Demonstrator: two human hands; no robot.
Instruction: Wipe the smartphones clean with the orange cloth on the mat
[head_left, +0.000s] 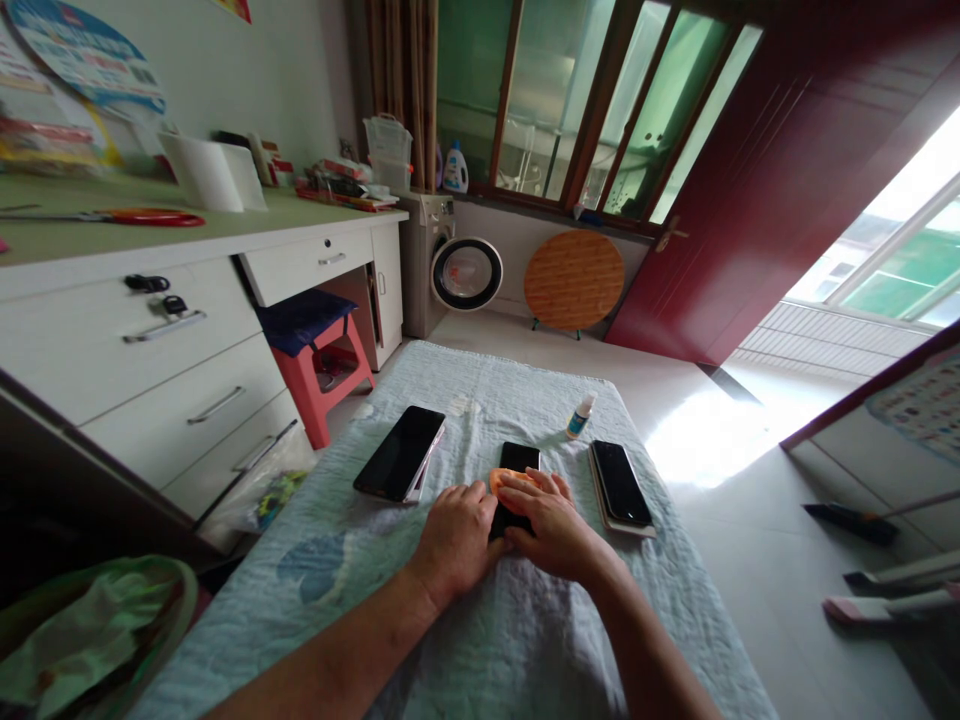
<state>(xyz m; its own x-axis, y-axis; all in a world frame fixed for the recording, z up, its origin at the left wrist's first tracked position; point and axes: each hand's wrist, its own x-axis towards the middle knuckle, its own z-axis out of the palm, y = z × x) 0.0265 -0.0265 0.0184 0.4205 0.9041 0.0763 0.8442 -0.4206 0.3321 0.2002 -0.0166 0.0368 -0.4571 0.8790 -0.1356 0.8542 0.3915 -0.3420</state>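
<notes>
A black smartphone [520,457] lies on the light blue quilted cover, partly hidden under both hands. My left hand [459,532] is closed against its left edge, fingers curled. Over the screen, my right hand [549,520] presses an orange cloth [511,479] under its fingers; the thumb rests near the lower part of the phone. To the left lies a larger black-screened device [403,452] on top of a pale flat thing. A second phone [622,482] rests on a pale flat object to the right. Behind it stands a small spray bottle [580,416] with a blue label.
The quilted cover [495,380] drapes the table. A white desk [172,330] with drawers runs along the left, with a red stool [319,370] beneath. A waste bin [184,590] sits lower left. Beyond are a washing machine [427,250] with its door open and a round wooden tabletop [574,280].
</notes>
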